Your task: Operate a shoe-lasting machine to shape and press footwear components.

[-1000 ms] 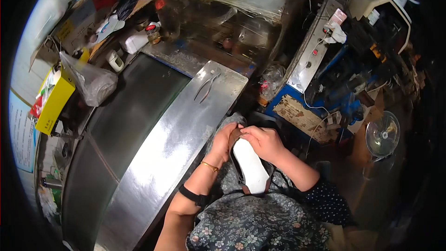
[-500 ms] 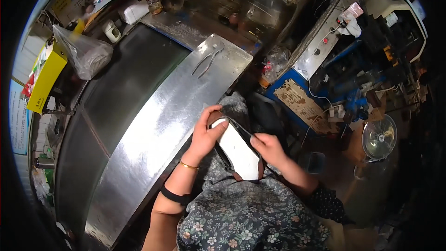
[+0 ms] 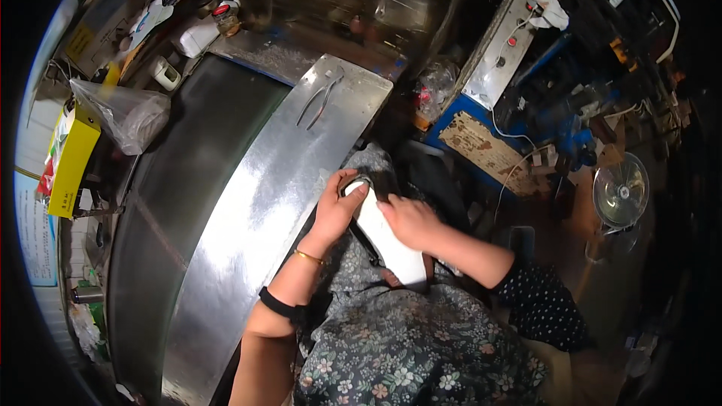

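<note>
Shoe [image 3: 382, 234]: one, white sole face up, dark material at its edges; lying over the wearer's lap, slanted, far end away from the body. Judged fairly light, stiff along the white face and possibly slippery there; edge material looks softer and pliable. Best hold, by judgement: round the far end and along both sides.

Left hand [image 3: 335, 209]: clasping the far end, thumb pressed on the white face, fingers round the outer edge.

Right hand [image 3: 410, 222]: against the right side, fingers bent, back of hand up; whether it pinches the edge cannot be told.

Apron [image 3: 398, 365]: dark, floral, beneath the shoe's near end.

Metal plate [image 3: 252, 195]: shiny, left of the lap; pliers [image 3: 323, 101] on its far end.

Belt [image 3: 199, 135]: dark, beyond the plate.

Bag [image 3: 147, 124]: clear plastic, beside a yellow box [image 3: 75, 169].

Machine [image 3: 489, 152]: blue-framed, far right.
</note>
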A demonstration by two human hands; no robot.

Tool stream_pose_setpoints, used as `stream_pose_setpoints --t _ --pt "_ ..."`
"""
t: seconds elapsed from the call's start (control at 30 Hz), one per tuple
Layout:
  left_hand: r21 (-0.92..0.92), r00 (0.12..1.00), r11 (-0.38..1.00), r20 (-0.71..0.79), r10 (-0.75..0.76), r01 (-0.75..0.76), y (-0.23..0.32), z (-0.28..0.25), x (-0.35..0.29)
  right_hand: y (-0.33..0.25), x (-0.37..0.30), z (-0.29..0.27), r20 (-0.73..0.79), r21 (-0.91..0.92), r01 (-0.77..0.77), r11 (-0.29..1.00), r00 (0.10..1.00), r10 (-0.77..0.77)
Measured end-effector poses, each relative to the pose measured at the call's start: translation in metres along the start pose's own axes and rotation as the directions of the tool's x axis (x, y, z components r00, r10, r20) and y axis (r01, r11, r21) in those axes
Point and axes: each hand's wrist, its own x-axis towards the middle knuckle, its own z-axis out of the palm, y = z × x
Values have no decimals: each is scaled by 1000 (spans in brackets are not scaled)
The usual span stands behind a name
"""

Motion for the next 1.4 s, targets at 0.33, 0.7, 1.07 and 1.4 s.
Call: stream_pose_setpoints --t 0.33,0.7,1.07,1.4 --pt "-124 994 992 112 -10 24 15 -7 -1 35 -52 40 8 467 60 882 997 -72" --pt "908 912 315 -352 210 277 -2 8 -23 -32 -13 18 147 414 -36 910 989 -27" --pt "822 978 569 -99 186 -25 -4 4 -64 -15 -11 43 -111 601 42 798 993 31" --pt "-725 947 636 68 -315 264 43 -5 -28 -17 1 10 -63 945 131 299 972 -225"
